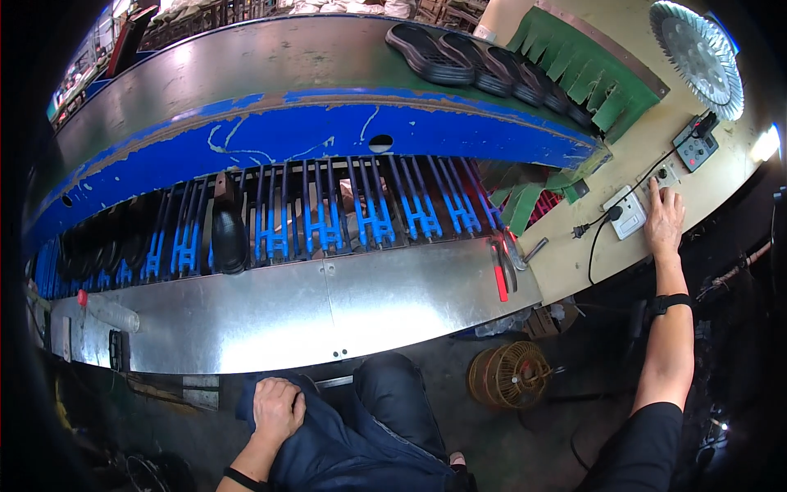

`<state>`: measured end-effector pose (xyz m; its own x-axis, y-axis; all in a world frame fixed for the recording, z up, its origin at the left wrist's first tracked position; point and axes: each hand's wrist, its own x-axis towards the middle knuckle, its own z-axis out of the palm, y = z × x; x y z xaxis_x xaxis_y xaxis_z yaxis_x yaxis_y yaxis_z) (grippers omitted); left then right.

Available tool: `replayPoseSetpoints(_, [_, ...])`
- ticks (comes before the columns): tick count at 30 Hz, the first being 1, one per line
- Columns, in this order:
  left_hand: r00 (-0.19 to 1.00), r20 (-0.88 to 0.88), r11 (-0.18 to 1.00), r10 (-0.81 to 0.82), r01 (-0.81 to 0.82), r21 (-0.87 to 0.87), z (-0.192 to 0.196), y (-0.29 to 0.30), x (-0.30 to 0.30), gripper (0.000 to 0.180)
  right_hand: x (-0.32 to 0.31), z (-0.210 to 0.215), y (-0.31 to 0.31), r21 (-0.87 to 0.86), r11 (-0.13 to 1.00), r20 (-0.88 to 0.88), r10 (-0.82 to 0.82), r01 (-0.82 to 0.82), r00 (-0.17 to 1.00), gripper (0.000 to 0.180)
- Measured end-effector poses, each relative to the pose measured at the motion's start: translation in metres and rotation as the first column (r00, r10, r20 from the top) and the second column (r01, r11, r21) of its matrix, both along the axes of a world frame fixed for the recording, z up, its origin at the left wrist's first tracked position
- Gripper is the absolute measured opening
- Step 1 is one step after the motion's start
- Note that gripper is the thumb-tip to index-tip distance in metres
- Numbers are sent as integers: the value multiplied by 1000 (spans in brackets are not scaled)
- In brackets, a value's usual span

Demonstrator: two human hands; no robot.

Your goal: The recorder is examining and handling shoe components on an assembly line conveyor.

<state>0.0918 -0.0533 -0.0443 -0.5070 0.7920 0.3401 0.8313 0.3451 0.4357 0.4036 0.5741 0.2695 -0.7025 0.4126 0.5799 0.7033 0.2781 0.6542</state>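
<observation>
My right hand [664,220] reaches far out to the right, its fingertips resting on a small white switch box [666,175] on the pale wooden panel [574,254]. A white wall socket [628,212] with a black plug sits just left of that hand. My left hand [277,407] lies loosely curled on my thigh, on dark blue trousers, holding nothing. A black shoe [229,234] stands on the blue rack conveyor [361,213] in front of me.
A row of black shoe soles [484,61] lies on the upper grey belt. Red-handled pliers [501,275] rest on the metal shelf [328,307]. Green fringe strips [590,70], a round fan [698,53], a grey control box [695,148] and a small cage fan [508,375] are nearby.
</observation>
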Motion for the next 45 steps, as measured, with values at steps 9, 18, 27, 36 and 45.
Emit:
replayPoseSetpoints(9, [1000, -9, 1000, -5, 5, 1, 1, 3, 0, 10, -1, 2, 2, 8, 1000, -20, 6, -5, 1000, 59])
replayPoseSetpoints(18, [1000, -12, 999, 6, -5, 52, -4, -2, 2, 9, -1, 4, 1, -3, 1000, -49, -6, 6, 999, 58])
replayPoseSetpoints(27, [1000, -26, 998, 14, -13, 59, -6, -1, 3, 8, 1, -1, 6, 83, 997, 51, -1, -3, 999, 51])
replayPoseSetpoints(36, [994, -112, 995, -1, -10, -100, -4, -5, 7, 19, -2, 37, 0, -19, 969, -218, 236, -246, 947, 66])
replayPoseSetpoints(45, [994, -113, 997, -6, -2, -76, 0, 1, 9, 17, -37, 70, 14, -155, 955, -277, -288, 254, 917, 79])
